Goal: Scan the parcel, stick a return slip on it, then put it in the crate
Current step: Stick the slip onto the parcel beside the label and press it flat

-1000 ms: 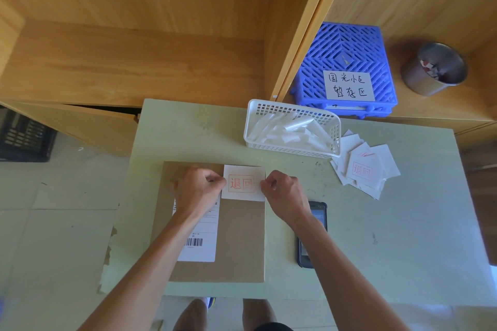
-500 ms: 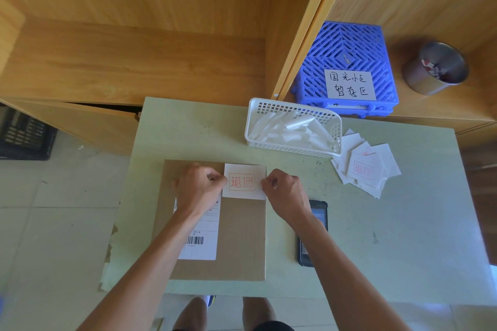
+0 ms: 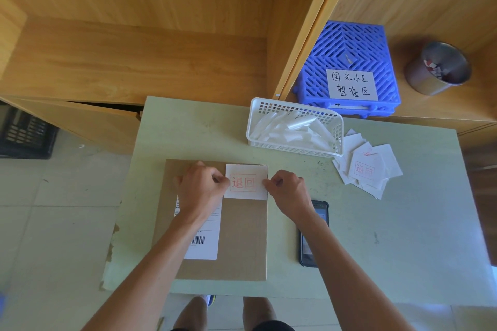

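A flat brown cardboard parcel (image 3: pixel 242 236) lies on the pale green table (image 3: pixel 376 236), with a white shipping label (image 3: pixel 207 244) on its left half. A white return slip (image 3: pixel 246 181) with red characters lies on the parcel's far right corner. My left hand (image 3: pixel 200 187) pinches the slip's left edge and my right hand (image 3: pixel 289 192) pinches its right edge, both resting on the parcel. A blue crate (image 3: pixel 347 62) with a handwritten sign stands in the shelf compartment behind the table.
A white mesh basket (image 3: pixel 294 126) of peeled backing strips sits at the table's far edge. A loose pile of return slips (image 3: pixel 365 166) lies to its right. A black phone (image 3: pixel 313 234) lies beside my right forearm. A metal cup (image 3: pixel 437 68) stands on the shelf; a black crate (image 3: pixel 24 131) is on the floor, left.
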The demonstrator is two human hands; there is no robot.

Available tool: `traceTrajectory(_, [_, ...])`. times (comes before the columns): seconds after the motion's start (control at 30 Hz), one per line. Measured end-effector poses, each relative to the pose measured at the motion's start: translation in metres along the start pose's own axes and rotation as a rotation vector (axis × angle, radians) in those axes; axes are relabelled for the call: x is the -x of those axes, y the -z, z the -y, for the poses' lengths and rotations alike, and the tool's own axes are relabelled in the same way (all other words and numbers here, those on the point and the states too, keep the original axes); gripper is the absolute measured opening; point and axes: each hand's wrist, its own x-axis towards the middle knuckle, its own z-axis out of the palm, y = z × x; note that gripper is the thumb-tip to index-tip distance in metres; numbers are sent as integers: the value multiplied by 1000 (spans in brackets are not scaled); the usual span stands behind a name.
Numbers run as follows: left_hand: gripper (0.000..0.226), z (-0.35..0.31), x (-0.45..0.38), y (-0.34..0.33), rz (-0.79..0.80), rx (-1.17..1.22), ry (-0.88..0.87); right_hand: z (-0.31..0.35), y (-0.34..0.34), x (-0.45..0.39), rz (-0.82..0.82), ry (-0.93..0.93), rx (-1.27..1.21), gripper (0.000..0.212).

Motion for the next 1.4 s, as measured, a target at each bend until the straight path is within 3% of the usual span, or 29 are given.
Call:
traceTrajectory(0.17, [14,3,1,-4,-28,-44,-18,-16,0,-5,67,-122,-302,39])
traceTrajectory(0.37, [9,8,0,-6,-80,-45,-65,-28,-7,-3,148,-188,-536,38])
traceTrajectory(0.47, [12,16,-1,-5,-142,-27,-125,-28,-10,-2,15,-126,-485,35])
traceTrajectory(0.63, [9,22,-6,-8,-335,-56,-186,-9,-21,-3,-77,-16,-447,55])
traceTrajectory(0.83, [46,16,-21,-23,-256,-117,-216,14,-38,-6,-81,-39,-486,58])
traceTrajectory(1.07, [70,9,-22,-38,-216,-370,-112,20,-62,-9,-236,-117,-519,58])
traceTrajectory(1.4, [62,12,-20,-40,-238,-409,-154,15,-57,-8,-198,-43,-527,42])
